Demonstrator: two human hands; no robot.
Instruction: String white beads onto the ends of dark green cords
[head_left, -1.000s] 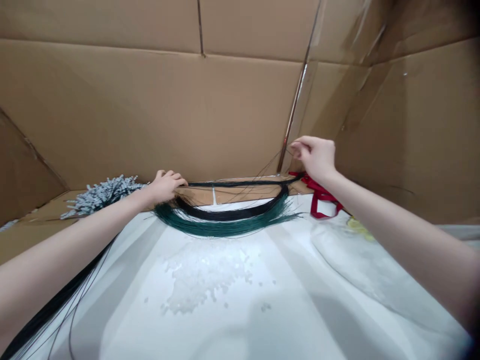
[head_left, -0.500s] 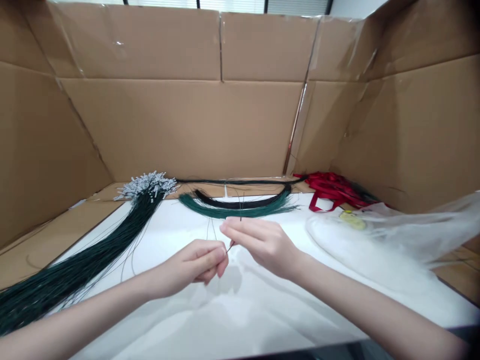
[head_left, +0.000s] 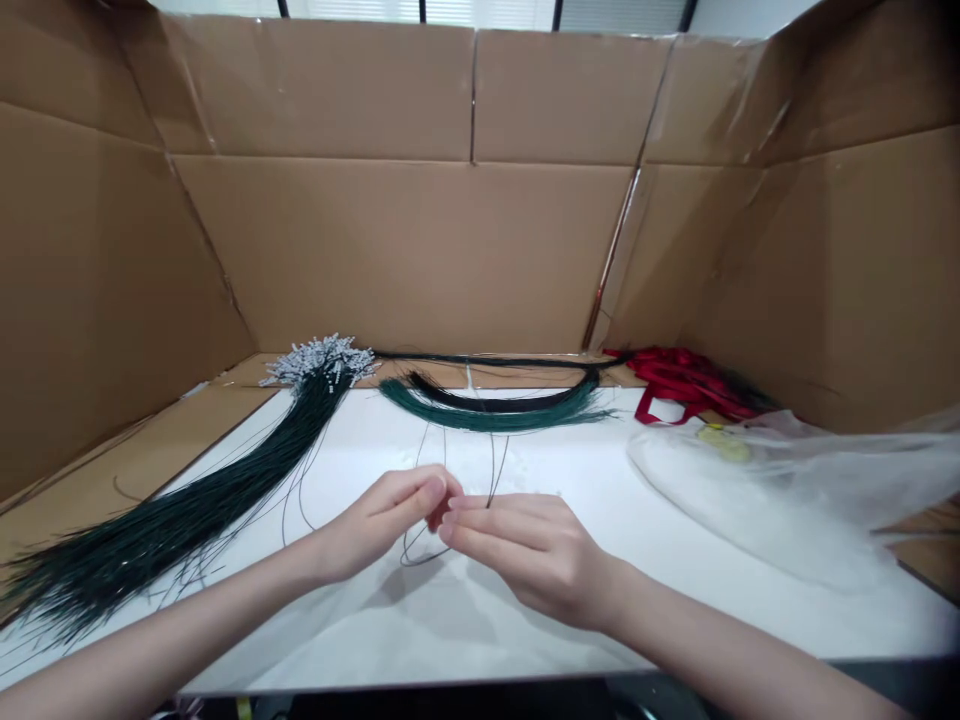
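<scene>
Over the white tabletop, my left hand (head_left: 401, 510) and my right hand (head_left: 532, 545) meet with their fingertips close together. Both are closed in a pinch on a thin dark cord (head_left: 425, 561). A small loop of the cord hangs below the fingertips, and thin strands stick up beyond each hand. The exact point where the fingers grip is hidden. Behind the hands lies a curved bundle of green cords (head_left: 495, 420), with a bundle of black cords (head_left: 499, 402) along its inner side.
On the left lies a long bundle of dark green cords (head_left: 247, 470) with white tips (head_left: 322, 362). Red ribbon (head_left: 682, 380) is heaped at the back right, near a translucent plastic bag (head_left: 765, 500). Cardboard walls (head_left: 397, 250) surround the white table (head_left: 360, 640) at the back and sides.
My right hand has come lower, level with the left, and a cord loop now shows below the fingers. The whole view has shifted slightly, with things appearing further right.
</scene>
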